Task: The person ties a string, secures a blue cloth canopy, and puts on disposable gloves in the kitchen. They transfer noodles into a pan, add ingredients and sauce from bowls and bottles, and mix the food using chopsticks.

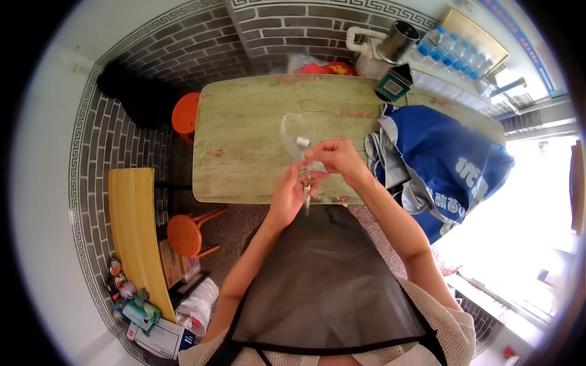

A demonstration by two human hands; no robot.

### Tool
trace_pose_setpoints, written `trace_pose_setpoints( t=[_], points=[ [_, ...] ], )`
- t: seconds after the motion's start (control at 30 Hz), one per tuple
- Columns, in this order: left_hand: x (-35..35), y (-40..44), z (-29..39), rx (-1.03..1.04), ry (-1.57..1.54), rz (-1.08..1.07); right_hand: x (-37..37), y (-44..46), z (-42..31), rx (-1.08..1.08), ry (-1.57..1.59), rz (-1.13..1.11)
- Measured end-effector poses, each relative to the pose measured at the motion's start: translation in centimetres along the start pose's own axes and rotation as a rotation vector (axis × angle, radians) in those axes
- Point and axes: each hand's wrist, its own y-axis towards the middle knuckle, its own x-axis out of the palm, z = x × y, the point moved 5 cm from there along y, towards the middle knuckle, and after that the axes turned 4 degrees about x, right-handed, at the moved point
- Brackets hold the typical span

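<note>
Near the front edge of the green wood-patterned table, my two hands meet around a small clear item that hangs down from my fingers. My left hand has its fingers wrapped round the item from the left. The fingers of my right hand are pinched together just above it; what lies between them is too small to name. A small white cylindrical piece and a curved clear strip are beside my fingertips, over the table.
A blue bag covers the table's right side. Behind it are a dark green box, a metal canister and several water bottles. Orange stools and a wooden bench stand left.
</note>
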Motion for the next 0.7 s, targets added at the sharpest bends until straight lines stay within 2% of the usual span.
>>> trace_pose_setpoints(
  t=[0.2, 0.47, 0.6, 0.67, 0.7],
  points=[
    [0.9, -1.2, 0.1, 0.010, 0.052, -0.029, 1.5, -2.1, -1.2, -0.094, -0.096, 0.082],
    [0.4, -2.7, -1.3, 0.005, 0.143, -0.046, 3.0, -4.5, -1.0, -0.014, -0.053, -0.083],
    [0.9, -3.7, -1.0, -0.018, 0.191, -0.076, 3.1, -4.8, -0.5, 0.005, -0.085, -0.048],
    [1.5, -4.1, -0.6, -0.004, 0.426, -0.113, 3.0, -4.7, 0.3, 0.027, -0.064, -0.017],
    [1.6, -4.3, -0.5, -0.003, 0.426, -0.113, 3.0, -4.7, 0.4, 0.027, -0.065, -0.017]
  ],
)
